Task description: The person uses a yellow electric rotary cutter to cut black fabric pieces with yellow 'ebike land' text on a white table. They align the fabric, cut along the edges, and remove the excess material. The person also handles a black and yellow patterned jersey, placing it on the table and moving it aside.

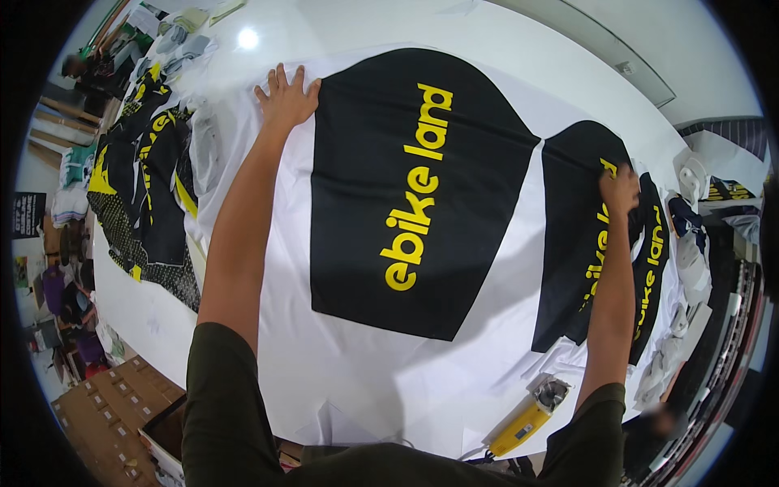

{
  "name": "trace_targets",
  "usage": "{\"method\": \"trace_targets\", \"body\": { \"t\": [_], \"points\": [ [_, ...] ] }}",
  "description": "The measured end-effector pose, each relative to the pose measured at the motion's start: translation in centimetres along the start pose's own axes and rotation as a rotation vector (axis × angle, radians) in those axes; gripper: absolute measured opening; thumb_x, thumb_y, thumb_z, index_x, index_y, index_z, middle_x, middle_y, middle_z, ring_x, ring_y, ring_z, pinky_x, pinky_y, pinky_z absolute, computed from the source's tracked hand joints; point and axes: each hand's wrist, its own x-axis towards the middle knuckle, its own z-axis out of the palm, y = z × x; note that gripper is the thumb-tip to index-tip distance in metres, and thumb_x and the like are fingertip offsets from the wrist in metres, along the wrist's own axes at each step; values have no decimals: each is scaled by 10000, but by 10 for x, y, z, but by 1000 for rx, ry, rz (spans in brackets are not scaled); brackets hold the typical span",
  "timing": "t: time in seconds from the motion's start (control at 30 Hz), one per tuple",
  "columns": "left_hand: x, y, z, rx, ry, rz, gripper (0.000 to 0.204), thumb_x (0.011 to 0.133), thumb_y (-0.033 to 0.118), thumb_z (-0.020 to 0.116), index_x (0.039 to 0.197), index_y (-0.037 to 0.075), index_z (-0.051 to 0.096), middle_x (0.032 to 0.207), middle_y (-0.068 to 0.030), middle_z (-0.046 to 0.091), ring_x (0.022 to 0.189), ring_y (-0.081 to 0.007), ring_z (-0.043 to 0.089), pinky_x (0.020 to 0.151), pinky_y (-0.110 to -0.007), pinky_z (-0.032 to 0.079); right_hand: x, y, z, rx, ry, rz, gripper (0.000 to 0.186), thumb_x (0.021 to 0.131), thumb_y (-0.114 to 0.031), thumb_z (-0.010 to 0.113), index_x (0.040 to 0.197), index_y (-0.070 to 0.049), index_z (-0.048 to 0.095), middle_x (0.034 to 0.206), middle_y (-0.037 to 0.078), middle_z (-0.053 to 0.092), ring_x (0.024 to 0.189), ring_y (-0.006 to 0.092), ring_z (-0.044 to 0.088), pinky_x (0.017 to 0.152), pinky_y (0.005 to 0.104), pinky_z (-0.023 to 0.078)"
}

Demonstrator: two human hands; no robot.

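Note:
A wide length of white fabric (280,268) printed with black, sleeve-shaped panels lies across the table. The large middle panel (357,203) carries yellow lettering and spreads mostly flat. At its upper left corner, my left hand (290,99) rests with fingers spread on the cloth. My right hand (621,191) is over the second black panel (564,219), its fingers curled down on the fabric there. Beyond that hand, another black panel (653,268) lies partly folded and bunched. A yellow electric cloth cutter (519,426) with a metal head lies near my right elbow.
Cut black, yellow and dotted fabric pieces (150,178) lie heaped on the left of the white table (142,321). Grey and green cloths (187,36) sit at the far left. Cardboard boxes (114,422) stand at lower left. Other people are at the upper left and lower right.

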Motion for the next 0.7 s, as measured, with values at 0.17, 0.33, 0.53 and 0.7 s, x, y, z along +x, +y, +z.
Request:
{"method": "trace_targets", "body": {
  "t": [0.17,0.33,0.53,0.7],
  "points": [
    [24,21,23,-61,134,-33,725,1022,611,388,1603,178,410,1688,-193,257,1558,-396,215,1187,-714,165,-24,-97,31,87,-30,-65,635,1015,-600,466,1557,-269,466,1622,165,385,1525,404,291,1174,729,174],
    [48,-6,33,-490,247,144,710,1029,491,487,1616,112,361,1620,-247,369,1508,-442,315,1221,-598,231,29,-75,23,189,-214,-120,675,1037,-588,440,1628,-279,339,1701,100,287,1593,346,179,1195,728,134],
    [-103,-78,1,-437,322,339,651,1014,302,629,1550,-1,416,1542,-325,429,1432,-488,407,1188,-527,339,-107,-109,-46,326,-28,-456,565,1046,-291,544,1559,-93,413,1597,193,409,1512,414,330,1174,698,247],
    [-357,-108,-55,-313,102,316,778,910,376,746,1532,9,457,1586,-294,372,1433,-500,386,1177,-586,315,-340,-86,-149,184,-636,-1017,658,972,-428,630,1564,-220,433,1592,207,372,1459,418,362,1117,671,344]
  ]
}}
